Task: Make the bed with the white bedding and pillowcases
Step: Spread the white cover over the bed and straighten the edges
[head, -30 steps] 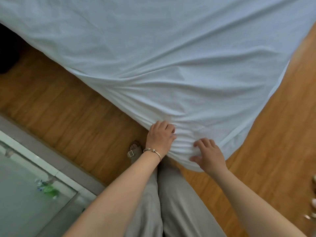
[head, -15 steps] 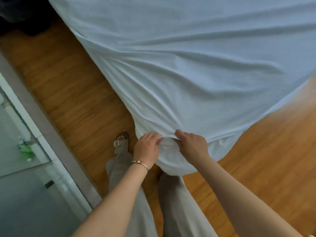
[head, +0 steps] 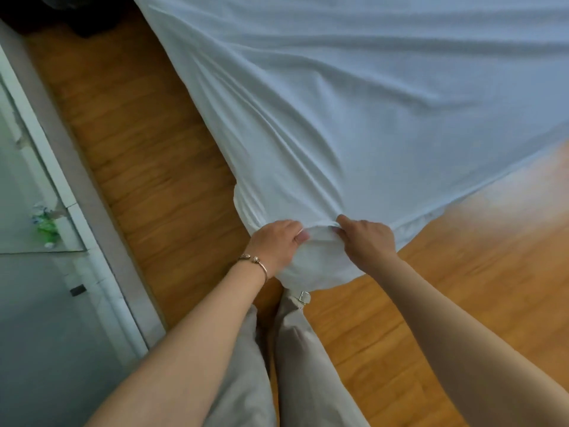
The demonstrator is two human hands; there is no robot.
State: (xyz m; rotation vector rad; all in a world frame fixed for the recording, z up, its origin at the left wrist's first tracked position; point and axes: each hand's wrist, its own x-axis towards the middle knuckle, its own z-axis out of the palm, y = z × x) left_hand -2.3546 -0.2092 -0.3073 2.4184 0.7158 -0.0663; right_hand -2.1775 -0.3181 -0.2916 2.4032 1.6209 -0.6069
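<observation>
- Nearest: beige trouser legs (head: 295, 365) and a buckled sandal (head: 303, 296) right under the bed corner, standing on the wood floor (head: 160, 167).
- Left hand (head: 275, 243), bracelet (head: 255, 262) on the wrist, fingers curled and gripping the white sheet (head: 354, 118) at the corner's left side.
- Right hand (head: 368, 237) pinches the same sheet just beside it, on the corner's right side. A small pouch of cloth bulges between the two hands.
- Key relation: the sheet corner sits directly at both hands, the rest of the sheet runs away and up-right from them. Hands about equally near; the corner point hangs between and below them, touching the sandal area.
- Tension folds radiate from the grip across the bed, so the cloth looks pulled taut toward the person.
- Judgement: corner is being fitted or tucked; next move likely pulls down and under. Cannot tell whether the sheet is elasticated or whether the mattress edge is already covered here.
- Left edge of the bed runs up along a strip of floor; right edge heads off right.
- Far left: a grey sill (head: 101, 229) and glass panel (head: 27, 180), something green (head: 47, 229) behind it, blurred.
- Top left: dark object, unidentifiable.
</observation>
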